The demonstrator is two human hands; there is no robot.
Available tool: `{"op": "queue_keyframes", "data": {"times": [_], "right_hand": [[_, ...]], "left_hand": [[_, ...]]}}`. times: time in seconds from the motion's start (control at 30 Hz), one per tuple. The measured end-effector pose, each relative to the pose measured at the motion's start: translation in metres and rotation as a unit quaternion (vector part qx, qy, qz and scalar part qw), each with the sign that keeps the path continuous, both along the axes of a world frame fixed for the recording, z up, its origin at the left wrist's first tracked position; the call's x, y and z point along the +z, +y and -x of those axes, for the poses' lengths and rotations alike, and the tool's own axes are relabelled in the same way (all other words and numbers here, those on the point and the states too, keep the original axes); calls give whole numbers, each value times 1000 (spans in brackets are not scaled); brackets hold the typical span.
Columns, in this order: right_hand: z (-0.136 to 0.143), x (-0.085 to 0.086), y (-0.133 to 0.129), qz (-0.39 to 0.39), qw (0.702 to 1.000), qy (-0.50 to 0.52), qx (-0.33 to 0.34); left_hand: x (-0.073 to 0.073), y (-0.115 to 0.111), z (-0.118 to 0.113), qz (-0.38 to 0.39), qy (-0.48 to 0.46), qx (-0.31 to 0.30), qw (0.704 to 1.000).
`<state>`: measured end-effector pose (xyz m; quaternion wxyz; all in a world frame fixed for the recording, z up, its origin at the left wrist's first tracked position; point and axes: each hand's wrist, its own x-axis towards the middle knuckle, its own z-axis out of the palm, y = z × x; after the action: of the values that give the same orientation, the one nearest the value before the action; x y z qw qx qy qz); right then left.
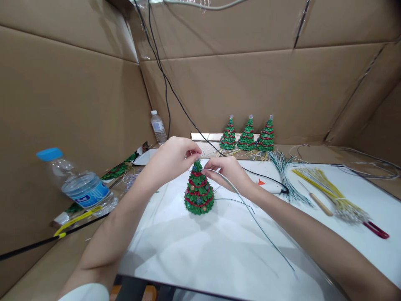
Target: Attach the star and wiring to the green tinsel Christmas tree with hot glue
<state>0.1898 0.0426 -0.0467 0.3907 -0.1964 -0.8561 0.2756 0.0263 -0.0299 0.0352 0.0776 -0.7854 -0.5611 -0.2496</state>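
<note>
A small green Christmas tree with red garland and tiny ornaments stands upright on the white board. My left hand comes over its tip from the left, thumb and fingers pinched there; the tip itself is mostly hidden. On the right, my right hand pinches the end of a thin green-and-white wire close against the upper part of the tree. The wire curves out past the wrist, and its far end hangs down to the right. Another thin dark wire runs out from behind the tree.
Three similar trees stand at the back. To the right lie green wires, a yellow-and-white wire bundle, a wooden-handled awl and a red handle. A large water bottle leans at left; a smaller bottle stands behind.
</note>
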Motion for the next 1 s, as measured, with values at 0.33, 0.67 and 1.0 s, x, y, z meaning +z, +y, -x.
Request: {"op": "queue_keyframes", "data": {"times": [0.33,0.67,1.0], "right_hand": [[-1,6,-6,13,999,12,-37],[-3,5,-2,-71,996,-6,-51],[-5,4,-3,-129,991,-22,-36]], "left_hand": [[0,0,1,4,-4,-3,1000],[1,-1,0,3,-3,-5,1000],[1,-1,0,4,-3,-4,1000]]}}
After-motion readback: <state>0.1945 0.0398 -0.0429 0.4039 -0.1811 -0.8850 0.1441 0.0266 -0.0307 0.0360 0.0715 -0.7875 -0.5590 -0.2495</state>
